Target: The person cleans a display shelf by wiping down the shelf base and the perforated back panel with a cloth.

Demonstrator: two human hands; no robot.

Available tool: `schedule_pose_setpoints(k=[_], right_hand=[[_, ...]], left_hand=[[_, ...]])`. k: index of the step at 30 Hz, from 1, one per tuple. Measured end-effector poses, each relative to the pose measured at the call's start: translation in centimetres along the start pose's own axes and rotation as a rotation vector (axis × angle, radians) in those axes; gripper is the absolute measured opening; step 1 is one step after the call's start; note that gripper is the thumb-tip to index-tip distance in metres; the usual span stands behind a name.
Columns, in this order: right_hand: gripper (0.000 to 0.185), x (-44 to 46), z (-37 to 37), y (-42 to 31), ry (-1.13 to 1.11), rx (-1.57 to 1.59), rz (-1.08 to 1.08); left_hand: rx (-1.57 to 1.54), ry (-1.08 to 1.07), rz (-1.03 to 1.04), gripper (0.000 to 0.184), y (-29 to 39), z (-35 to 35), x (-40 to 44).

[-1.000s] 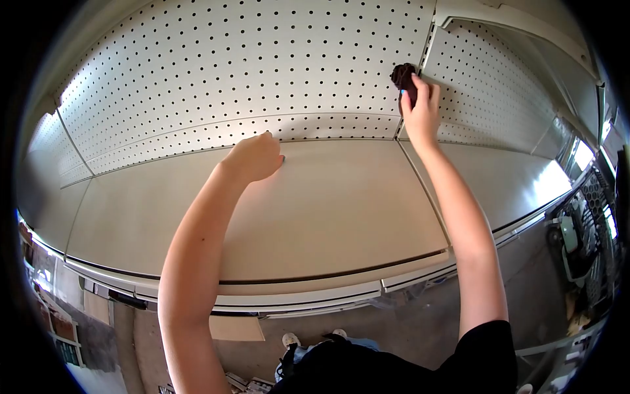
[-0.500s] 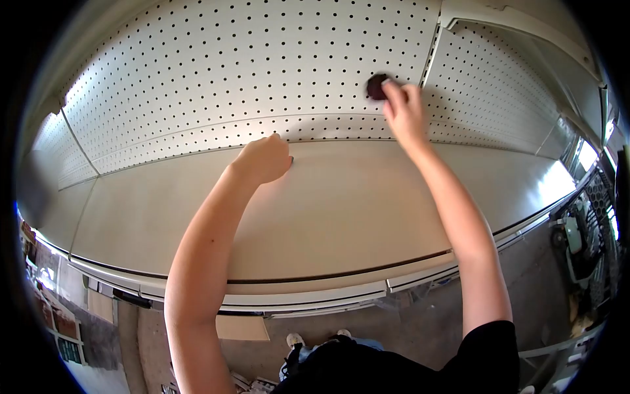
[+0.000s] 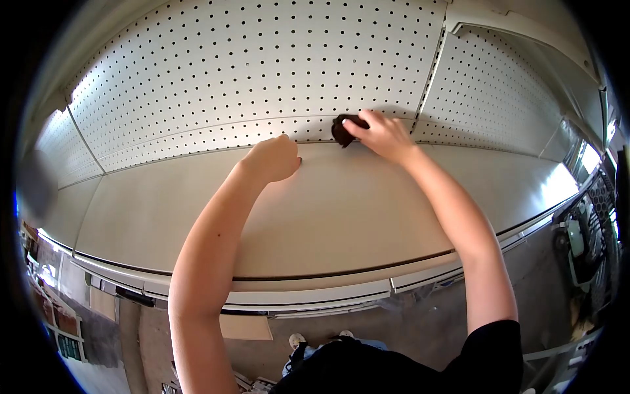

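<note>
A dark brown cloth is bunched in my right hand, against the bottom of the white perforated back panel, just above the shelf. My left hand is curled closed at the rear edge of the beige shelf, left of the cloth. Whether anything is inside its fingers is hidden.
Neighbouring shelf sections and perforated side panels continue left and right. The shelf's front rail runs across below my forearms. A flat tan board lies lower down near the floor. Dark racks and equipment stand at the right.
My right hand has moved the cloth down and left across the perforated panel, from the panel seam to its lower edge. My left hand has shifted slightly right in view, still closed.
</note>
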State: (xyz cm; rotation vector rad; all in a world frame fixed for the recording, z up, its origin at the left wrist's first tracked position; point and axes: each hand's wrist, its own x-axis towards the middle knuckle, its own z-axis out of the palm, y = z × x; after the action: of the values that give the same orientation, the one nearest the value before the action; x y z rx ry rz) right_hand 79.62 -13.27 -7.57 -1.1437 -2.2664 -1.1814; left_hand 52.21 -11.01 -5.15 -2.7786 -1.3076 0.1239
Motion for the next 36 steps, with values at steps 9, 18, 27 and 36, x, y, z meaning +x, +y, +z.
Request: schedule_pose_setpoints(k=[9, 18, 27, 36], right_hand=[[0.047, 2.4, -1.8, 3.4, 0.541, -0.150, 0.481], [0.032, 2.3, 0.2, -2.5, 0.127, 0.087, -0.132], [0.043, 2.0, -1.7, 2.8, 0.549, 0.022, 0.532], [0.019, 3.8, 0.7, -3.4, 0.299, 0.128, -0.066]], left_hand=[[-0.044, 0.031, -0.011, 0.036, 0.4, 0.0, -0.3], [-0.007, 0.060, 0.001, 0.030, 0.6, 0.0, -0.6], [-0.049, 0.010, -0.013, 0.038, 0.4, -0.1, -0.6], [-0.022, 0.013, 0.002, 0.039, 0.7, -0.6, -0.7]])
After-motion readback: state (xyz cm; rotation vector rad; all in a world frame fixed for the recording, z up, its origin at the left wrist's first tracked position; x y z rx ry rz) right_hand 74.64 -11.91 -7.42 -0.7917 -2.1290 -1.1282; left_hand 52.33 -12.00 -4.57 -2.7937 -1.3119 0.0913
